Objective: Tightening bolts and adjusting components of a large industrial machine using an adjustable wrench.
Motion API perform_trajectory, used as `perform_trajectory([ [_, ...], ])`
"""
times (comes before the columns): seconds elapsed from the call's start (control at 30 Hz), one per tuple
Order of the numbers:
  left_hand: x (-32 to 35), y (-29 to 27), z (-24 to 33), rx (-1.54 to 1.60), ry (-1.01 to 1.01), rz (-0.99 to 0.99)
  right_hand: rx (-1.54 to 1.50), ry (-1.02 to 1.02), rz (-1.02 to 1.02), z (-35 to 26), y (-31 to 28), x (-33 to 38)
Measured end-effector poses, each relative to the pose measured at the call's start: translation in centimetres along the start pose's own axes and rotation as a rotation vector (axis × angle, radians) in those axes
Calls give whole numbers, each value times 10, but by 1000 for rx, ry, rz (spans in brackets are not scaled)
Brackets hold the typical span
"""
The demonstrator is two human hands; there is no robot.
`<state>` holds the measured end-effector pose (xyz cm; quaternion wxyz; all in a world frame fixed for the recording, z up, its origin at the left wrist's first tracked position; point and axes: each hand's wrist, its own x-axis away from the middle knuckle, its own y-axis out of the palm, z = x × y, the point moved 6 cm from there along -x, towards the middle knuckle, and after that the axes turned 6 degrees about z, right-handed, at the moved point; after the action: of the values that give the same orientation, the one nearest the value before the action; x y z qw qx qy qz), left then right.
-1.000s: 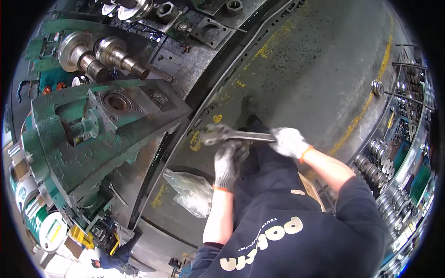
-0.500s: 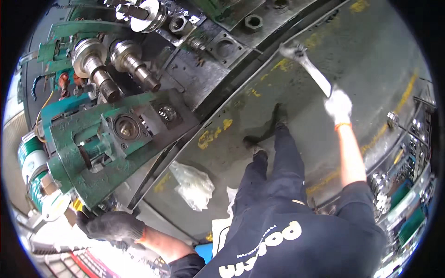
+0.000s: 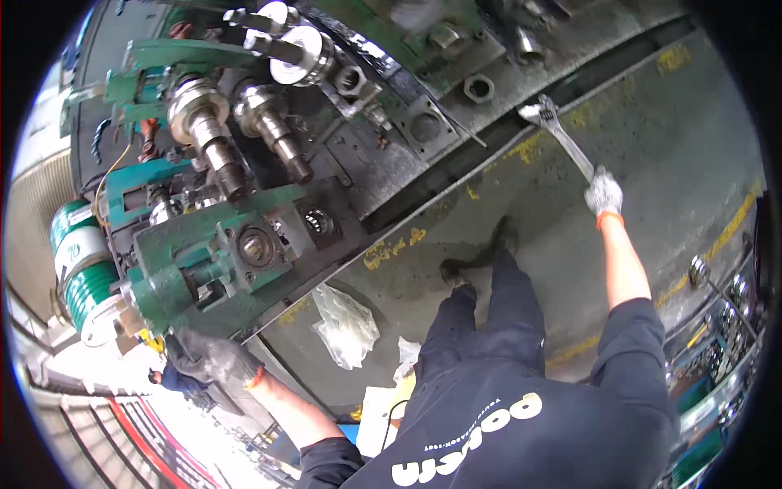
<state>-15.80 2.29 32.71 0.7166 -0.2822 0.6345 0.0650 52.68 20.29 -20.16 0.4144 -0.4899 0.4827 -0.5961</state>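
My right hand (image 3: 604,193), in a pale knit glove with an orange cuff, is closed round the handle of a large adjustable wrench (image 3: 568,145). The wrench's jaws point toward the machine bed's edge, near a hex nut (image 3: 479,88) on the bed, with a gap between them. At lower left, my left hand (image 3: 218,360), in a dark grey glove, reaches to the near end of a green machine housing (image 3: 183,273). Its fingers look stretched out, with nothing visible in them; whether they touch the housing I cannot tell.
Steel shafts (image 3: 273,130) with rollers stand on the machine bed, beside a square plate (image 3: 426,126) with a round hole. A green motor (image 3: 85,261) sits at far left. A clear plastic bag (image 3: 346,326) lies on the floor. Metal parts fill a rack (image 3: 717,342) at right. A distant person (image 3: 175,379) is visible.
The whole view has shifted, so the machine appears farther right and lower. My right hand has brought the wrench somewhat closer to the bed's edge. My left hand has come nearer the green housing.
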Motion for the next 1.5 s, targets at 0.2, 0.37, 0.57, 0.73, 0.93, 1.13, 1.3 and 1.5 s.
perform_trajectory([
  [0.2,7,-7,5,0,-238,8,144,-81,111,-52,-108,23],
  [0.37,11,-2,9,101,-270,-40,-209,-112,386,-54,-131,79],
  [0.57,-16,-1,-30,787,-614,-187,-622,-219,156,-99,-147,172],
  [0.73,-59,94,-112,774,-302,-634,-1110,-361,-94,-285,-317,230],
  [0.93,-85,169,-73,1015,-231,-739,-1462,-871,252,-471,-465,315],
  [1.13,-103,210,-69,1329,-442,-902,-1415,-524,771,-550,-473,354],
  [1.3,-64,185,-24,1535,-646,-1076,-1409,-516,907,-564,-465,338],
  [1.5,-61,185,-20,1675,-908,-1236,-1443,-625,847,-560,-470,336],
])
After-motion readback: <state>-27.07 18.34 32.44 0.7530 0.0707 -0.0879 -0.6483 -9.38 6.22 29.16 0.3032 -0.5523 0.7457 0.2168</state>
